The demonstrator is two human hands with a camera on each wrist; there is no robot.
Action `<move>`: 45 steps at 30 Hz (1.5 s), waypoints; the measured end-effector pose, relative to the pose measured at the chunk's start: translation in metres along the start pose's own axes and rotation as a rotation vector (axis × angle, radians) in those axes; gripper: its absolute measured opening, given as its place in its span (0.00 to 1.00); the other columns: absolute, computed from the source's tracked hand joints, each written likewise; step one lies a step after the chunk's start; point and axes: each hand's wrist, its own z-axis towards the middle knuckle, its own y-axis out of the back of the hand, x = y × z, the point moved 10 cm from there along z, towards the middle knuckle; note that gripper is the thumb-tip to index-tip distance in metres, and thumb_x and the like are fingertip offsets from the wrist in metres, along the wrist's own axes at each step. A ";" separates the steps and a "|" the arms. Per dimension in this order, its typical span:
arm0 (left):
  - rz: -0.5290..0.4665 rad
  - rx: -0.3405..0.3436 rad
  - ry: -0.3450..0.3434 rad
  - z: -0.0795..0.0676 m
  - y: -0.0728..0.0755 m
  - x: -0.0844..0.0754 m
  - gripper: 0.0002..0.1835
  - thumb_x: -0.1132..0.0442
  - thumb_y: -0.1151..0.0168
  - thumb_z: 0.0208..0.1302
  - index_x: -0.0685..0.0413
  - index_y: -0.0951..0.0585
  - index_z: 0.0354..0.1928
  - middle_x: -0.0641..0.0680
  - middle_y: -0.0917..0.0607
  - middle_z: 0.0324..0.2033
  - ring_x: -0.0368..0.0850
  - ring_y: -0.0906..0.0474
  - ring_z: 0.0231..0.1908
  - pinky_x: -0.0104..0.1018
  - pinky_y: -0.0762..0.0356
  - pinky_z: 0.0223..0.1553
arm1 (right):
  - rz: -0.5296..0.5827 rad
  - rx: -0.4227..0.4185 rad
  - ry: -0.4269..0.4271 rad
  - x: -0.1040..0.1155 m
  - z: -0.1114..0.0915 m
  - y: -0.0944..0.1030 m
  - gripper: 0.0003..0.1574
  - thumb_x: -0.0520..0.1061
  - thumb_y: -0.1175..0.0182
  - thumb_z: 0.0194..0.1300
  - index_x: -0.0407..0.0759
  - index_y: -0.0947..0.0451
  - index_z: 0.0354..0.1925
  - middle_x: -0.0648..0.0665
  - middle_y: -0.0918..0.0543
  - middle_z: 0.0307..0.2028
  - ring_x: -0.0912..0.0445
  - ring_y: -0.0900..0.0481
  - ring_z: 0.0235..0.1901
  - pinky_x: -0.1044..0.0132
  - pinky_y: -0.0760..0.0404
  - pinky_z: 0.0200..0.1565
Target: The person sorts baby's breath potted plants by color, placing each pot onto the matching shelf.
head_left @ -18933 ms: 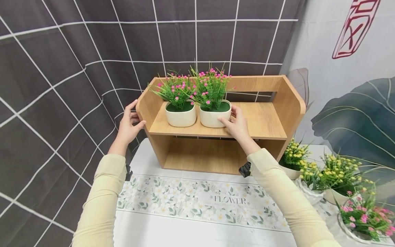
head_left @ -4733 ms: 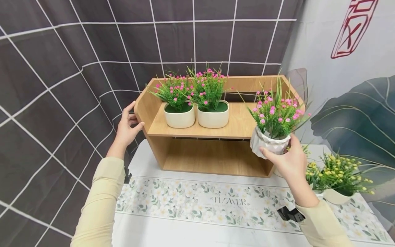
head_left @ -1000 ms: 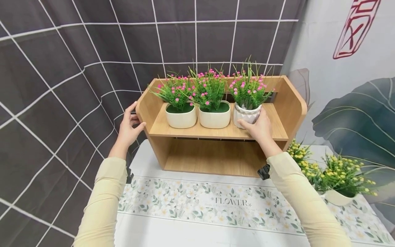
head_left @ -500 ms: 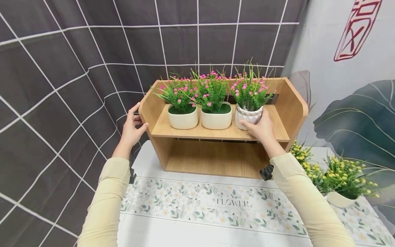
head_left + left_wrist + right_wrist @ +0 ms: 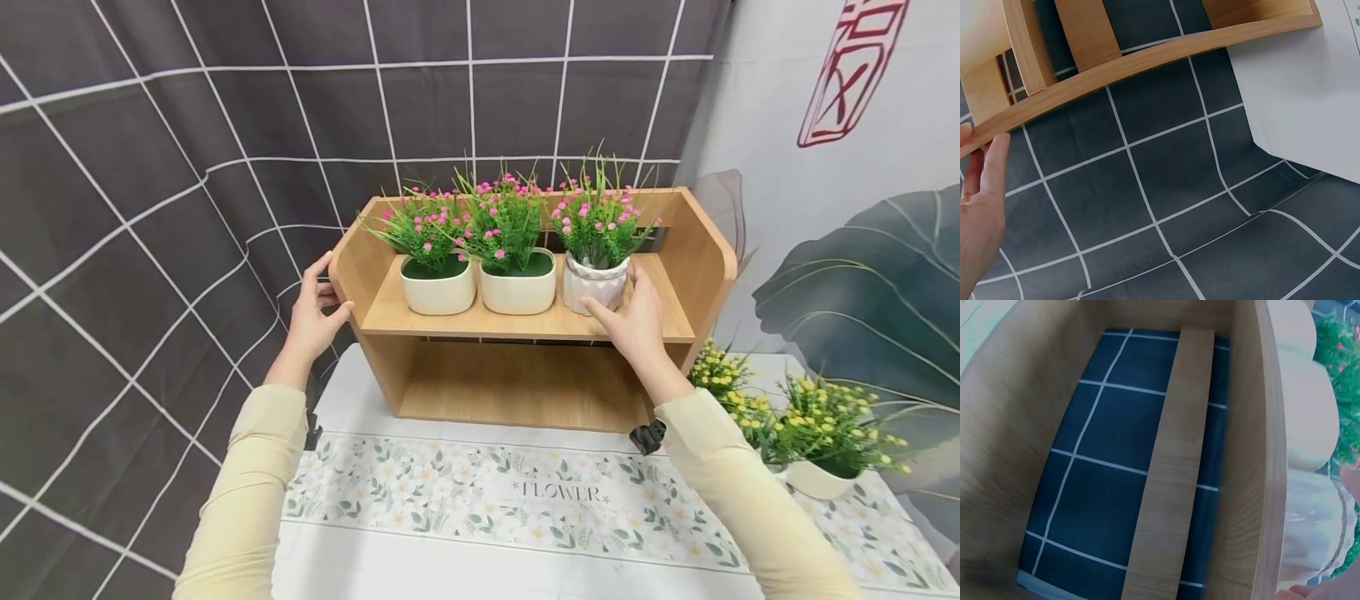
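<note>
So, using the wooden shelf unit (image 5: 525,379) as the landmark: the crimped white pot (image 5: 592,283) with pink flowers is sat upright on its upper board, toward the right end. A bare stretch of board is left between pot and right side panel, and that's the side the pot has been flanked from by the right grip (image 5: 633,315). So the pot lies to the left of that palm, thumb laid across its front, fingers round its right side. It looks loosely clasped; how hard it's being squeezed can't be told.

The pot looks roundish, so the only axis worth minding is the upright one. Just beside it, further left on the same board, is the middle cream pot (image 5: 517,292), so little room is left that way.

The left grip (image 5: 311,317) is hooked on the shelf's left side panel, thumb on its front edge and fingers behind, well apart from the white pot. Clearly the right one's nearer.
</note>
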 end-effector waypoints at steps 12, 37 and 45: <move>0.034 -0.015 0.012 -0.001 -0.001 -0.002 0.41 0.75 0.45 0.61 0.46 0.49 0.73 0.74 0.26 0.51 0.70 0.28 0.53 0.61 0.31 0.56 | 0.042 -0.015 0.011 0.009 -0.032 0.012 0.56 0.47 0.31 0.55 0.26 0.51 0.69 0.25 0.40 0.65 0.35 0.41 0.64 0.43 0.38 0.64; 0.018 -0.113 0.082 -0.004 0.002 0.001 0.41 0.75 0.43 0.61 0.44 0.47 0.73 0.71 0.24 0.47 0.64 0.25 0.52 0.52 0.25 0.51 | -0.018 -0.072 0.034 -0.017 -0.098 0.046 0.56 0.45 0.28 0.49 0.30 0.45 0.69 0.28 0.34 0.61 0.36 0.36 0.60 0.43 0.35 0.60; 0.018 -0.137 0.066 -0.006 0.003 0.003 0.41 0.76 0.43 0.61 0.46 0.45 0.72 0.70 0.23 0.46 0.62 0.24 0.51 0.32 0.23 0.45 | 0.027 -0.070 -0.046 -0.042 -0.117 0.049 0.54 0.43 0.29 0.51 0.31 0.45 0.69 0.29 0.34 0.62 0.37 0.36 0.62 0.44 0.36 0.63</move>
